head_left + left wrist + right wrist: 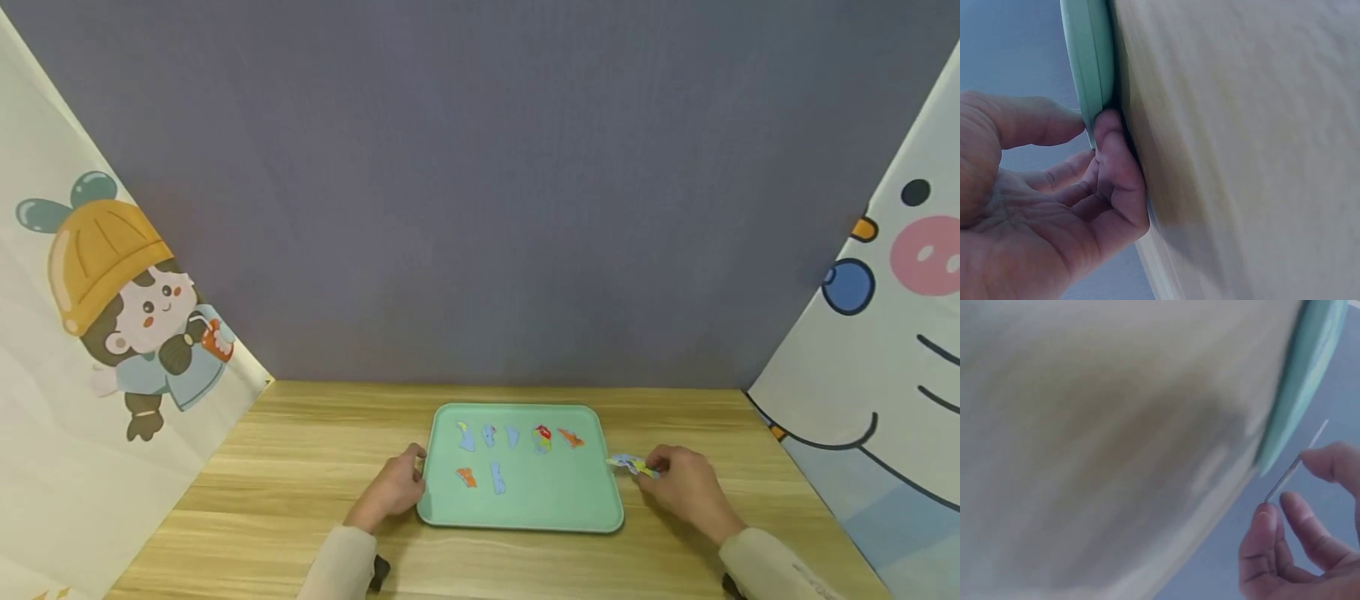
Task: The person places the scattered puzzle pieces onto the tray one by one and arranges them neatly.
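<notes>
A mint-green tray [555, 508] lies on the table. My left hand [399, 482] holds its left rim; in the left wrist view the thumb rests against the rim of the tray [1092, 56] and curled fingers [1124, 165] reach under its edge. Off the tray's right side, my right hand [686, 487] pinches a thin flat jigsaw piece [633, 464], light blue and yellow. Seen edge-on in the right wrist view, the jigsaw piece [1285, 480] sits between thumb and fingertips. On the tray lie several loose pieces, including an orange one [467, 477] and a light-blue one [498, 478].
The wood-grain table [300, 467] extends to both sides of the tray. A grey panel [480, 208] rises behind it. White side panels with cartoon figures [112, 333] stand at left and right.
</notes>
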Motion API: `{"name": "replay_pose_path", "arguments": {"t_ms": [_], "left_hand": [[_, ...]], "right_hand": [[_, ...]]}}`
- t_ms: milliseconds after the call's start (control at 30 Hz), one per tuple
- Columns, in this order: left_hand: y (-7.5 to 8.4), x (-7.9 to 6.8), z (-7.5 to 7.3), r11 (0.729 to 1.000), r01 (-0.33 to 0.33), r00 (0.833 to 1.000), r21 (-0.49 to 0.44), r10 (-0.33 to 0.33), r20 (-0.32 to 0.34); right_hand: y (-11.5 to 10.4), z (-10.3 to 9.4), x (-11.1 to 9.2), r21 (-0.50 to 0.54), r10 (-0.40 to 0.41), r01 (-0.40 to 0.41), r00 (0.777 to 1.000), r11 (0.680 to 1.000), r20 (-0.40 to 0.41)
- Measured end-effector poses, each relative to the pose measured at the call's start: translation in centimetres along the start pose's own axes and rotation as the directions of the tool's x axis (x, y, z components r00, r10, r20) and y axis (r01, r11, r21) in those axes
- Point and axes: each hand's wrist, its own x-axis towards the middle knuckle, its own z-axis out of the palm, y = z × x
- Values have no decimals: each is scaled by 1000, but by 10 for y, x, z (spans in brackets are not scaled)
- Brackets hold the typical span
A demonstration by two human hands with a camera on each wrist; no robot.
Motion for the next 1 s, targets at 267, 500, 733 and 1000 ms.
{"name": "replay_pose_path", "arguments": {"t_ms": [267,500,733,1000], "left_hand": [[-1,0,0,1000,9,1000,6,-9,-4],[0,1,1,1000,7,1000,10,-7,-14],[4,1,3,1000,13,1000,7,-13,-13],[5,1,3,1000,10,1000,-11,-10,-6]], "right_hand": [[-51,23,8,77,-6,3,1000,997,30],[-88,52,15,55,-83,80,995,995,53],[-102,71,24,55,-99,95,992,994,73],[-101,78,24,32,-108,105,989,994,100]]}}
